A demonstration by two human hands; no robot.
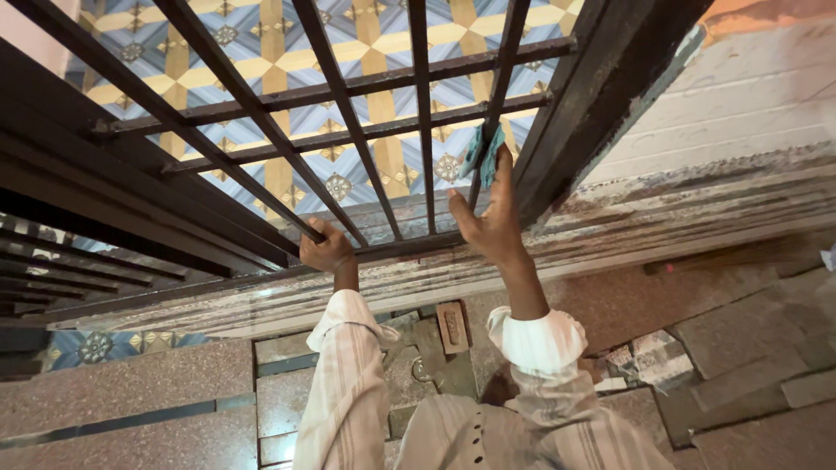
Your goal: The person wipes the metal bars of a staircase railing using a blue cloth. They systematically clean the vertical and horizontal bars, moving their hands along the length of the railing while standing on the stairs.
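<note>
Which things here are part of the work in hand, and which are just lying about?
In use:
- black metal grille
- blue cloth, pressed to a bar by the right hand
- left hand, gripping a bar

Lying about:
- broken tile pieces on the floor
- small brick
- stone step

Patterned blue and yellow floor tiles (pixel 366 52) lie beyond the bars. Speckled stone paving (pixel 131 383) nearer. A pale painted brick wall (pixel 740 96) stands right

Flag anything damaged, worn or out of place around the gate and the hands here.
The gate frame by the right hand has chipped, flaking paint, and the sill beneath it is scuffed and streaked. The paving below is patched from uneven, mismatched slabs. The left hand holds a bar; nothing looks spilled.
</note>
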